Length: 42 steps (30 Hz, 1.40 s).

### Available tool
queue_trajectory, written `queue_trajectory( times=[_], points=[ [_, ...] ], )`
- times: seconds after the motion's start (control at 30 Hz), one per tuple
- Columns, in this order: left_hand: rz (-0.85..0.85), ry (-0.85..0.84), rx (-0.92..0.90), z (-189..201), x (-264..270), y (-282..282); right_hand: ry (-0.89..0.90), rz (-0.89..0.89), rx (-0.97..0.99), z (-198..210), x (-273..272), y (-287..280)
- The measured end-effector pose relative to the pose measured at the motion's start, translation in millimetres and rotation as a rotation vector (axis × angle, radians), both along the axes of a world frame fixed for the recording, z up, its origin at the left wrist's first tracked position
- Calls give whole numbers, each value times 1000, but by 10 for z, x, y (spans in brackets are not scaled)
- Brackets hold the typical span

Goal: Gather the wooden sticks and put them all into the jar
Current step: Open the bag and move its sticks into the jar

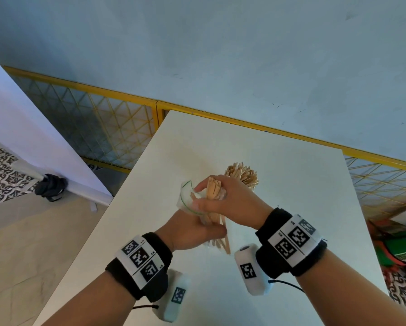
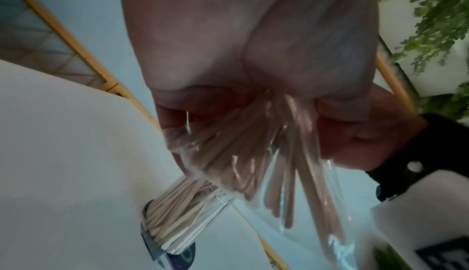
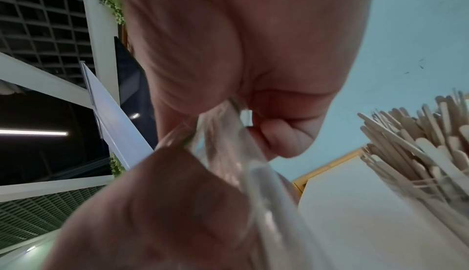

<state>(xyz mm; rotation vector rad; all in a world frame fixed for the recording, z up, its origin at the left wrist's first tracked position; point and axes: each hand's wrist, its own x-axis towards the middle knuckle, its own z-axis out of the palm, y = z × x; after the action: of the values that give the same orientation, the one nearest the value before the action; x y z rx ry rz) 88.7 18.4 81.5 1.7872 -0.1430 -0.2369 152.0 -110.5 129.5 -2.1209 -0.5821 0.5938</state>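
1. Pale blue wall and a yellow mesh railing (image 1: 117, 128) run behind our white worktop (image 1: 291, 208).
2. Wooden sticks (image 1: 213, 191) sit bundled in a clear plastic bag (image 1: 185, 196) that we hold above the worktop; some ends poke out of the bag's mouth, others show below at the bag's bottom.
3. Our left hand (image 1: 192, 231) is curled around the lower part of the bag, squeezing sticks through the film.
4. Our right hand (image 1: 230, 201) pinches the upper stick ends at the opening, fingers wrapped round them.
5. Beyond our hands stands the glass jar (image 2: 177, 224), upright on the worktop and already crowded with sticks that fan out past its rim.
6. To do this step well, we judge that we should keep the left grip firm on the bag, draw the bundle out straight along its length so the film does not snag, and keep the sticks parallel so they slide into the little room left in the jar.
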Motion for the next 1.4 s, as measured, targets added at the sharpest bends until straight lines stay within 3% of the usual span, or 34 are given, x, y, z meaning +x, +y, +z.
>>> queue_trajectory(
  times=[0.17,0.27,0.37,0.53,0.63,0.83,0.93,1.03,1.13,1.23,1.33,1.4],
  points=[
    [-15,9,-169,85,-2,62,-63,47,-4,102,-52,-4],
    [-3,-6,-281,117,3,126,-10,-49,201,130,-83,21],
    [24,-7,-272,106,-4,183,128,-51,408,139,-88,30],
    [45,44,-265,50,-53,142,157,32,264,111,-75,32],
    [5,55,-77,7,-44,165,101,61,163,110,-103,73],
    [76,-9,-171,52,28,246,83,-198,459,88,-111,120],
    [130,-25,-231,19,24,271,28,-241,576,55,-109,146],
    [146,-19,-263,-11,15,237,-98,-297,490,9,-82,133],
    [173,-10,-272,-58,4,188,-76,-235,451,6,-28,48],
    [204,8,-296,-97,-2,155,76,-55,375,148,28,-65],
    [195,17,-314,-93,7,142,310,-83,336,218,131,-124],
    [190,19,-302,-96,32,154,157,-148,222,181,180,-86]
  ],
)
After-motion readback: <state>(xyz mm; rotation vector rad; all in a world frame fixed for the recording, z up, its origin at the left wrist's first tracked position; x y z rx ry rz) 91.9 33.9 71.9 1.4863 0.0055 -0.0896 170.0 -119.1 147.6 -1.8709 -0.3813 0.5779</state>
